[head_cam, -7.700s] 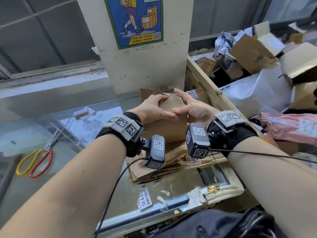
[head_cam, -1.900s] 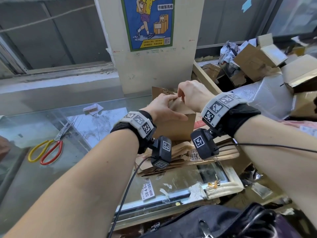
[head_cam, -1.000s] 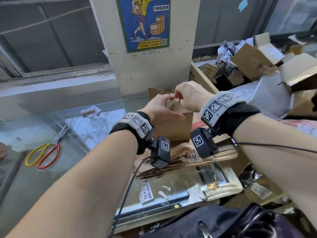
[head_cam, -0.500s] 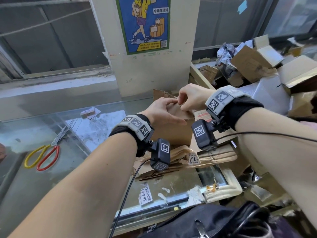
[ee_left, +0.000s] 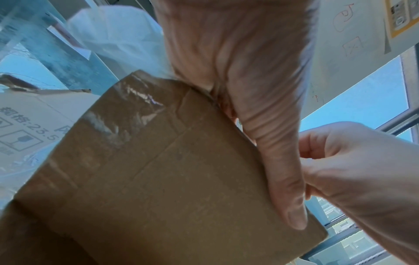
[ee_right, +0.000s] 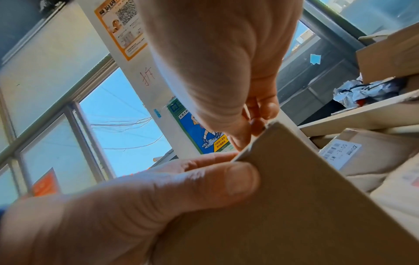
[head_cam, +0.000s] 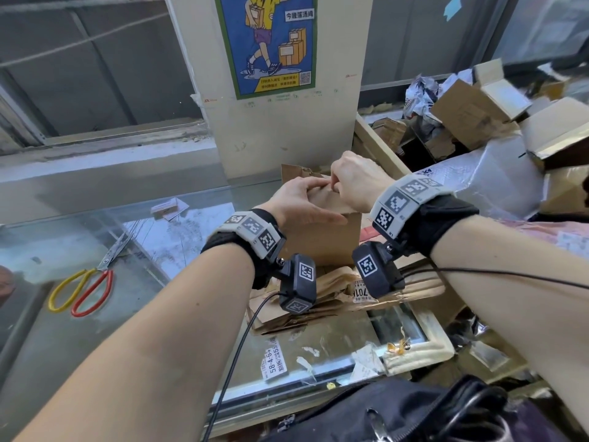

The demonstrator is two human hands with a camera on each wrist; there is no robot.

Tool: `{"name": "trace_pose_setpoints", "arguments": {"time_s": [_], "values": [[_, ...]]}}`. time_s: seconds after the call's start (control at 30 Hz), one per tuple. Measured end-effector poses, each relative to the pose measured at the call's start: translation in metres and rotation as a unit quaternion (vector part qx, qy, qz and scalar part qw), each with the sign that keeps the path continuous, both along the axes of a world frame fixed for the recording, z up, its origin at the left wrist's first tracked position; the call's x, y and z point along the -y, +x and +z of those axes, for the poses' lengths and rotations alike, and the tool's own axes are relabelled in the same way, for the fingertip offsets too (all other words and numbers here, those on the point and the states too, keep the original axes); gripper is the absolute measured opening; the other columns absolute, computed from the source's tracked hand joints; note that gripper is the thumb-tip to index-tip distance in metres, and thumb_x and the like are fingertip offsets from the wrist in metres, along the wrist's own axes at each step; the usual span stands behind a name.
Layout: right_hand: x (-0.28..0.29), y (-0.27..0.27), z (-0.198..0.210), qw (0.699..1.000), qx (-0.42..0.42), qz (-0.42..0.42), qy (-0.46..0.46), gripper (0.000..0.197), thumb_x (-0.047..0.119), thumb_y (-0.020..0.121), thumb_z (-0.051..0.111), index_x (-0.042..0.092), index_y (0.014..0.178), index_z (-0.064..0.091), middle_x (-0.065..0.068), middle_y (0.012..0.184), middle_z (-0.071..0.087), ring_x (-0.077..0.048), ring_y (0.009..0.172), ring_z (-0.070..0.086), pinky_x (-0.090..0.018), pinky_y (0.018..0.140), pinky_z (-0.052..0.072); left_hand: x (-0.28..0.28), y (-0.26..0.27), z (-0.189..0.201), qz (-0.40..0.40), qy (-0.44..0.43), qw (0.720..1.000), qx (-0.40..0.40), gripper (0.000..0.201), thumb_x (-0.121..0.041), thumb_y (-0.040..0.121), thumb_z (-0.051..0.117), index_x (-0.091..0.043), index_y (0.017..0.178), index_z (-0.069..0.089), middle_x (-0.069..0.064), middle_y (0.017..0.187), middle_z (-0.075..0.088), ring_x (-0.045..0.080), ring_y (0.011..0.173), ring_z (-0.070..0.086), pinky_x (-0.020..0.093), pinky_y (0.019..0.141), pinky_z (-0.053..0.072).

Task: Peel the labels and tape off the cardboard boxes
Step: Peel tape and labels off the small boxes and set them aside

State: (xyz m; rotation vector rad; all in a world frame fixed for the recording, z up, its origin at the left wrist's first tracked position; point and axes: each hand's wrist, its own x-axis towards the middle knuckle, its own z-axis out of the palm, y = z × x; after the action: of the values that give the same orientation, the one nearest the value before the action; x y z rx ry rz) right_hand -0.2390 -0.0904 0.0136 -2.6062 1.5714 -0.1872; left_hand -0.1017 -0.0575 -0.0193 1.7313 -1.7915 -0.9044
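Over the glass counter (head_cam: 95, 339), small cardboard box (head_cam: 322, 240) held upright, top edge up. Left hand (head_cam: 299, 202) gripping it, thumb flat along the near face. Right hand (head_cam: 353, 183) pinching at the top edge, fingers curled. Clear tape (ee_left: 127, 114) stuck across one corner.

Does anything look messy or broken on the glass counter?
Yes. Peeled labels and tape scraps are stuck on the glass counter near its front edge. Below the box that both hands work on lies a stack of torn, crumpled cardboard. The scissors just lie flat at the left.
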Motion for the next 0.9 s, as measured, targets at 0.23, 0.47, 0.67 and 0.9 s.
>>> {"name": "trace_pose_setpoints", "arguments": {"time_s": [0.23, 0.47, 0.67, 0.9], "values": [[0.003, -0.007, 0.007, 0.995, 0.064, -0.001, 0.073, 0.018, 0.007, 0.091, 0.052, 0.011, 0.088, 0.07, -0.008, 0.11, 0.065, -0.024, 0.105, 0.058, -0.031, 0.087, 0.044, 0.0, -0.001, -0.001, -0.002, -0.003, 1.0, -0.006, 0.079, -0.037, 0.062, 0.089, -0.031, 0.132, 0.054, -0.007, 0.118, 0.049, 0.01, 0.107, 0.048, 0.024, 0.093, 0.042], [0.006, -0.021, 0.01, 0.979, 0.143, 0.023, 0.141, 0.01, 0.012, 0.089, 0.062, 0.01, 0.088, 0.072, 0.0, 0.087, 0.066, -0.007, 0.077, 0.057, -0.011, 0.062, 0.041, 0.002, 0.001, -0.003, -0.009, -0.009, 1.0, -0.004, 0.075, -0.041, 0.062, 0.088, -0.033, 0.129, 0.056, -0.008, 0.121, 0.052, 0.01, 0.111, 0.05, 0.022, 0.092, 0.041], [0.007, -0.017, -0.011, 0.97, 0.226, -0.001, 0.087, 0.03, 0.022, 0.083, 0.07, 0.021, 0.112, 0.066, -0.005, 0.099, 0.057, -0.017, 0.09, 0.058, -0.029, 0.084, 0.049, 0.007, 0.005, -0.005, 0.01, -0.006, 1.0, 0.001, 0.078, -0.045, 0.063, 0.086, -0.032, 0.132, 0.053, -0.006, 0.125, 0.053, 0.011, 0.113, 0.051, 0.027, 0.1, 0.043], [0.006, -0.009, -0.02, 0.976, 0.21, -0.033, 0.038, 0.008, 0.024, 0.086, 0.068, 0.021, 0.085, 0.075, -0.002, 0.104, 0.048, -0.021, 0.1, 0.057, -0.041, 0.095, 0.046, 0.007, 0.007, -0.006, 0.001, -0.008, 1.0, -0.013, 0.07, -0.042, 0.065, 0.086, -0.033, 0.128, 0.057, -0.008, 0.119, 0.058, 0.009, 0.108, 0.055, 0.022, 0.091, 0.046]]}}
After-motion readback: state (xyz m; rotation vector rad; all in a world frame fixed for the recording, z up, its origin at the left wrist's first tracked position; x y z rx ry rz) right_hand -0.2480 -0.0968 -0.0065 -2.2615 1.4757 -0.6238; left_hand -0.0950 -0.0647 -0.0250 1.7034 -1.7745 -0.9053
